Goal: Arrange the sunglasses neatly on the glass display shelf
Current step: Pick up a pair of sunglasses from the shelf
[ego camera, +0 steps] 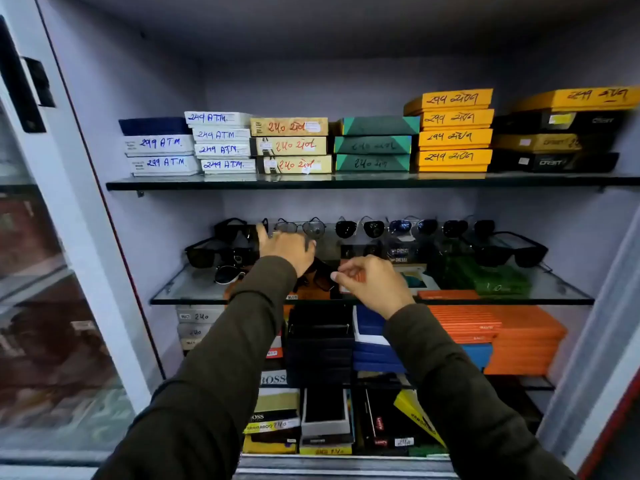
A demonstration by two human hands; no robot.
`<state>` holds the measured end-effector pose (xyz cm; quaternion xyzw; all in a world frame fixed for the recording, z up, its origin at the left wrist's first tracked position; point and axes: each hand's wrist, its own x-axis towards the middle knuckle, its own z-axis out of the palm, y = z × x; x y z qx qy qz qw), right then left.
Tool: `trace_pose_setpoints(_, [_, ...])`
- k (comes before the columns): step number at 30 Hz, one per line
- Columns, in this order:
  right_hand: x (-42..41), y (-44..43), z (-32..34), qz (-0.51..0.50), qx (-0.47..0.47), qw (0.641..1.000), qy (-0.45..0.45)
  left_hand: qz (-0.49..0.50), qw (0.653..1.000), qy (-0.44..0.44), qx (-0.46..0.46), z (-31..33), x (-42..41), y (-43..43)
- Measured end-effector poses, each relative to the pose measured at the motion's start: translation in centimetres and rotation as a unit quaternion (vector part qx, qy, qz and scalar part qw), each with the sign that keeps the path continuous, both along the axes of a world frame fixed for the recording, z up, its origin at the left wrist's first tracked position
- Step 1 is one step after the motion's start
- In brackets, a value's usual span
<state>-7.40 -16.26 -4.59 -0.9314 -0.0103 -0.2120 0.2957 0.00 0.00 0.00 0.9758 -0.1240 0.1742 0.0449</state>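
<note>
The glass display shelf (187, 295) carries a back row of sunglasses: a black pair (235, 229), a clear aviator pair (300, 226), a dark round pair (360, 229), a blue pair (412, 226) and another dark pair (467, 227). Two more dark pairs (214, 254) lie at the front left, and a large black pair (509, 252) lies at the right. My left hand (287, 251) covers a dark pair with brown lenses (317, 277) at the shelf's middle. My right hand (372, 284) pinches that pair's near end between thumb and forefinger.
The upper glass shelf (346, 183) holds stacks of labelled white, yellow, green and black boxes (291, 145). Orange boxes (502, 334), blue ones and dark ones fill the shelves below. A glass cabinet door (52, 271) stands open at the left. Cabinet walls close both sides.
</note>
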Motion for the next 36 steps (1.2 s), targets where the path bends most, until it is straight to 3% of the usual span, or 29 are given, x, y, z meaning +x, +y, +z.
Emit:
trace_pose_setpoints(4, [0.4,0.3,0.3,0.006,0.004,0.998,0.06,0.012,0.997,0.041,0.068,0.2,0.5,-0.6])
trace_pose_setpoints(8, [0.7,-0.5,0.3,0.015,0.043,0.998,0.052,0.011,1.0,0.006,0.023,0.0,1.1,-0.7])
trace_pose_setpoints(11, [0.4,-1.4,0.4,-0.008,0.087,0.996,-0.001,-0.001,0.991,-0.025,-0.134,-0.3,1.2,-0.6])
trace_pose_setpoints(14, [-0.3,-2.4,0.3,-0.064,0.121,0.987,-0.083,-0.067,0.926,0.0,-0.372,-0.7,0.4,-0.8])
trace_pose_setpoints(16, [-1.0,-3.0,0.2,-0.082,0.125,0.98,-0.127,-0.099,0.898,-0.007,-0.428,-1.1,-0.9,-1.4])
trace_pose_setpoints(22, [-2.9,-5.4,-0.1,-0.097,0.19,0.964,-0.159,-0.121,0.86,-0.049,-0.494,-3.6,-4.4,-3.9])
trace_pose_setpoints(27, [-3.9,-7.2,0.0,-0.166,0.09,0.964,-0.188,-0.127,0.847,-0.068,-0.511,-4.9,-6.1,-6.2])
trace_pose_setpoints(32, [-4.1,-9.2,0.6,-0.147,0.214,0.945,-0.2,-0.064,0.841,-0.101,-0.527,-5.0,-6.3,-7.9])
trace_pose_setpoints(36, [-4.0,-10.9,0.3,-0.127,0.28,0.934,-0.18,-0.06,0.822,-0.062,-0.563,-4.9,-5.3,-9.7])
